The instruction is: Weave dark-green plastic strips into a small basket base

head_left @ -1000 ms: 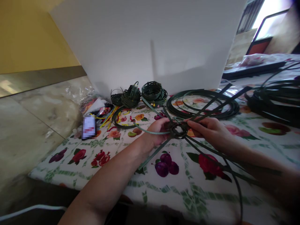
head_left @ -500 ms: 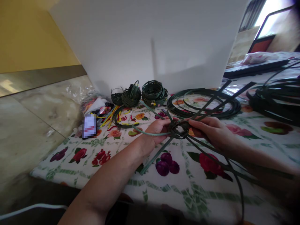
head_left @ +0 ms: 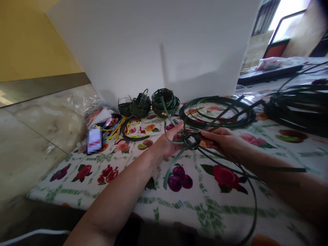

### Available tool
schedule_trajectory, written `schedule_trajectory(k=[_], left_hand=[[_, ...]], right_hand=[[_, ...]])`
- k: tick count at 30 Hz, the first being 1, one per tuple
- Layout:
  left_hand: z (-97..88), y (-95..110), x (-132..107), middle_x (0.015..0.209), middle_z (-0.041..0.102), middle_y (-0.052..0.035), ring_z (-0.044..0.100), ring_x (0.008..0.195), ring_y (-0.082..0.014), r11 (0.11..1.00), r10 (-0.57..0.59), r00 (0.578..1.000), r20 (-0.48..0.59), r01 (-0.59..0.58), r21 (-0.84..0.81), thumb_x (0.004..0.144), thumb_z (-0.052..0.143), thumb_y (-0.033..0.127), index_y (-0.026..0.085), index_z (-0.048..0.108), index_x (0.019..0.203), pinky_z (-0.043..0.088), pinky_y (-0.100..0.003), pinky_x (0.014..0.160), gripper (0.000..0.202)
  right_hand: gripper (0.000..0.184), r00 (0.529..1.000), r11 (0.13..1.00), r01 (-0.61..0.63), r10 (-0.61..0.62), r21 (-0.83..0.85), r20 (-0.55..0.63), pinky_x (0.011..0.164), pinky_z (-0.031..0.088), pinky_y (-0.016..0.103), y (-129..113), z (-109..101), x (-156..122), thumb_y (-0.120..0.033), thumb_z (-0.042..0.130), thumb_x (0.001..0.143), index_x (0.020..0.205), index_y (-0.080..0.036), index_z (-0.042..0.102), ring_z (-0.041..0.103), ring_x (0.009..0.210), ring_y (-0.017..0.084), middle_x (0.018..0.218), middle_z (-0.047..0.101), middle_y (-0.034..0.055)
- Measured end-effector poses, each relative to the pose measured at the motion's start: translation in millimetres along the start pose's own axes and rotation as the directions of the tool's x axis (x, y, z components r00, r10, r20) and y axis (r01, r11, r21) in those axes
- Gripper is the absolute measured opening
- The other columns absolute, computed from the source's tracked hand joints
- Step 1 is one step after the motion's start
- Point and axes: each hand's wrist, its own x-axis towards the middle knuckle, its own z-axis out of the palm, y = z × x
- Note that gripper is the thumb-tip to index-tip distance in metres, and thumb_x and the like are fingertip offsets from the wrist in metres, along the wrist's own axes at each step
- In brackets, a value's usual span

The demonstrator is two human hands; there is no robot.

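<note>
Strip knot (head_left: 191, 139) held just above the bench (head_left: 143, 201), pinched between left hand (head_left: 167, 143), forefinger extended, and right hand (head_left: 222, 140). Large coil (head_left: 220, 114) lies close behind, small bundles (head_left: 164, 100) beyond. Loose pale strip (head_left: 165, 130), previously sweeping left, now curls upward.

Far left, a yellow wall (head_left: 30, 37) above a grey skirting band (head_left: 43, 87). Below, glossy pale marble floor (head_left: 30, 136). Straight ahead, a large white panel (head_left: 153, 44), upright at the far edge of a table under a fruit-and-flower cloth (head_left: 200, 208). Far right, a bright window (head_left: 287, 13) behind dark bars, full of daylight.
</note>
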Motion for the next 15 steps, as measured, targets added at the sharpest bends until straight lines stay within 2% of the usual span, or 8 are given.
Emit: schedule_trajectory(k=[2,4,5,7,10,13,15], left_hand=[[-3.2,2,0,0.077,0.073,-0.0071,0.067,0.065,-0.0167,1.000,-0.004,1.000,0.002,0.004,0.010,0.091,0.076,0.046,0.014,0.077,0.094,0.056,-0.029,0.067,0.032],[-5.9,3,1,0.078,0.074,-0.0055,0.068,0.067,-0.0162,1.000,0.015,1.000,0.003,-0.015,0.001,0.087,0.078,0.032,0.015,0.077,0.094,0.056,-0.028,0.067,0.017],[-7.0,4,1,0.080,0.075,-0.0047,0.069,0.068,-0.0161,1.000,0.028,0.999,0.017,-0.028,-0.002,0.084,0.080,0.024,0.016,0.077,0.093,0.057,-0.028,0.069,0.013],[-8.2,4,1,0.084,0.077,-0.0043,0.071,0.072,-0.0165,0.999,0.040,0.997,0.062,-0.041,0.019,0.076,0.082,0.014,0.017,0.077,0.093,0.058,-0.029,0.073,0.018],[-6.0,3,-1,0.084,0.078,-0.0064,0.071,0.074,-0.0170,0.994,0.026,0.996,0.086,-0.035,0.108,0.073,0.089,0.020,0.014,0.076,0.087,0.058,-0.029,0.074,0.020],[0.6,-3,0,0.073,0.074,-0.0053,0.067,0.064,-0.0147,0.987,0.064,0.998,-0.009,-0.062,0.149,0.074,0.093,0.035,0.013,0.073,0.075,0.055,-0.028,0.068,0.031],[5.4,-8,3,0.068,0.072,-0.0036,0.063,0.058,-0.0137,0.985,0.106,0.990,-0.092,-0.092,0.144,0.076,0.092,0.040,0.013,0.072,0.072,0.052,-0.028,0.064,0.033]], right_hand=[[0.051,0.994,0.993,-0.113,0.113,0.032,0.004,0.034,0.034,0.025,-4,1,-2,-0.066,0.086,0.073,0.067,-0.020,0.064,0.050,0.041,0.012,0.058,0.065,0.0034],[0.051,0.981,0.978,-0.194,0.194,0.071,0.004,0.034,0.031,0.023,-10,0,-3,-0.064,0.088,0.070,0.065,-0.019,0.064,0.046,0.041,0.009,0.057,0.062,0.0014],[0.052,0.978,0.974,-0.209,0.209,0.085,0.003,0.035,0.030,0.022,-12,0,-4,-0.063,0.089,0.068,0.064,-0.019,0.064,0.045,0.041,0.008,0.056,0.061,0.0006],[0.053,0.979,0.976,-0.202,0.202,0.079,0.003,0.036,0.028,0.022,-15,-1,-5,-0.063,0.091,0.066,0.062,-0.018,0.063,0.043,0.042,0.007,0.055,0.059,-0.0006],[0.058,0.992,0.991,-0.130,0.130,-0.040,0.002,0.037,0.022,0.024,-10,-3,-4,-0.069,0.087,0.068,0.059,-0.019,0.060,0.036,0.041,0.006,0.051,0.052,-0.0025],[0.064,0.997,0.990,-0.041,0.050,-0.133,0.060,0.039,0.019,0.026,-2,-4,-1,-0.078,0.080,0.072,0.056,-0.020,0.056,0.032,0.042,0.007,0.050,0.047,-0.0027],[0.069,0.995,0.990,0.012,0.002,-0.139,0.101,0.040,0.021,0.027,1,-4,2,-0.083,0.077,0.071,0.055,-0.020,0.053,0.032,0.043,0.007,0.051,0.045,-0.0026]])
